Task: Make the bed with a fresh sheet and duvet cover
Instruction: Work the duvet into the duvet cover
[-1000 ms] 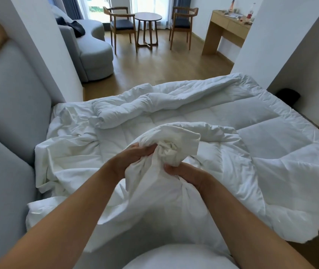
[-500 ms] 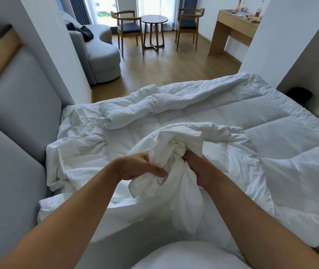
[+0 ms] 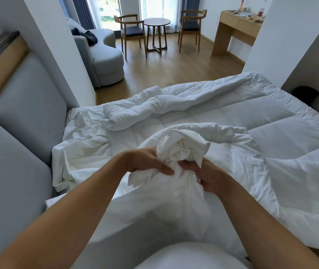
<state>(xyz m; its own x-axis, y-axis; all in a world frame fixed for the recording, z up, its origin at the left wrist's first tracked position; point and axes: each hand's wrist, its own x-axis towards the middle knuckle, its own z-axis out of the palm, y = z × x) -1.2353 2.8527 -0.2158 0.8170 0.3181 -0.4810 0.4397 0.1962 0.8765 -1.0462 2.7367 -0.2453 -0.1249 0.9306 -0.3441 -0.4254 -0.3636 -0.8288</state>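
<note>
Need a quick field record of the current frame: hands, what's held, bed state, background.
left hand: grips bunched white fabric from its left side
right hand: grips the same bunch, lower right
quilted duvet: spread on the bed, rumpled, far edge folded over
headboard: grey, padded, left of the bed
background: round table, sofa, desk

The right hand has its fingers half buried in the duvet cover.
</note>
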